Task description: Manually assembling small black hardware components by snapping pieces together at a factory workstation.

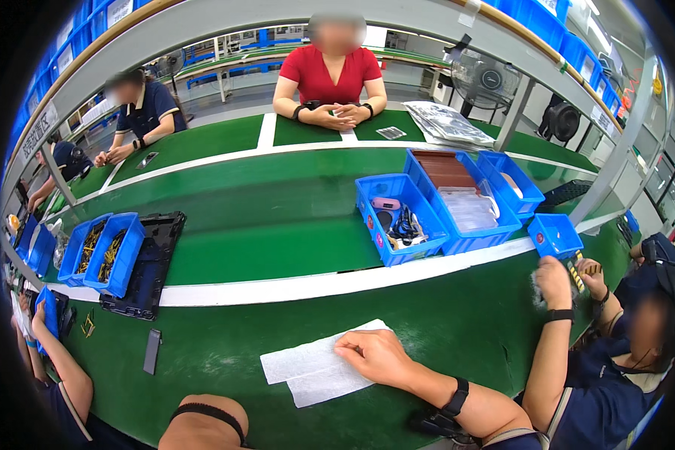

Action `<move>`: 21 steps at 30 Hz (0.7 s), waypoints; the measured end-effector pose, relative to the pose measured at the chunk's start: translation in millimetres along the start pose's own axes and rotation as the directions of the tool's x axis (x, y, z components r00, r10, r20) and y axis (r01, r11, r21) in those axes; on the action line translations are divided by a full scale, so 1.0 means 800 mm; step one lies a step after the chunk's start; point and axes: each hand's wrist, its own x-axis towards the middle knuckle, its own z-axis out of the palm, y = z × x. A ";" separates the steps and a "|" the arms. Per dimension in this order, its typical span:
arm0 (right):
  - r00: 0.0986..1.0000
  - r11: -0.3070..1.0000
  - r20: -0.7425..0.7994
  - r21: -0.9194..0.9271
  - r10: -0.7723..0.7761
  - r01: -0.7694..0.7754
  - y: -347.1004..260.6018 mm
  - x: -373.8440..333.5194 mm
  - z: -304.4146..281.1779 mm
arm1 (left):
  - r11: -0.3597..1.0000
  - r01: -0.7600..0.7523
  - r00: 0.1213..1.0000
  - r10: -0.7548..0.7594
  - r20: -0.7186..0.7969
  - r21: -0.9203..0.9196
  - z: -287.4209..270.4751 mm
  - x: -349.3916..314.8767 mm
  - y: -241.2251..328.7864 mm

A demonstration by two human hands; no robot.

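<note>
A thin white wipe (319, 373) lies spread on the green bench in front of me, with a fold line across it. My right hand (379, 355) rests over its right part, fingers curled and pinched together on the wipe. A black band circles that wrist. At the lower edge, my left hand (205, 421) shows only as a rounded patch of skin crossed by a thin black band. Its fingers are hidden, so what it holds cannot be seen. A small dark grey bar (152, 351) lies on the bench to the left of the wipe.
Blue bins (397, 259) with cables and plastic parts stand beyond the wipe, right. Left are bins of yellow-black pieces (127, 289), a black tray (157, 259) and loose yellow pieces (89, 324). A co-worker's hands (553, 283) work at right; others sit left and opposite.
</note>
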 end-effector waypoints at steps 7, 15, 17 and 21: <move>1.000 1.000 -0.015 -0.008 0.014 -0.014 0.005 -0.002 -0.002 | 0.974 -0.013 0.993 -0.014 -0.118 -0.228 0.010 0.014 -0.022; 1.000 1.000 0.000 0.026 -0.016 0.016 0.012 0.000 0.010 | 0.914 -0.002 0.997 0.033 0.068 -0.406 0.000 0.038 -0.067; 1.000 0.998 -0.005 0.055 0.020 -0.020 0.007 -0.001 0.008 | 0.898 -0.013 0.996 0.049 0.071 -0.440 0.004 0.042 -0.078; 0.999 0.998 -0.002 0.052 0.033 -0.032 0.005 -0.002 0.007 | 0.854 -0.007 0.999 0.028 0.034 -0.521 0.011 0.041 -0.091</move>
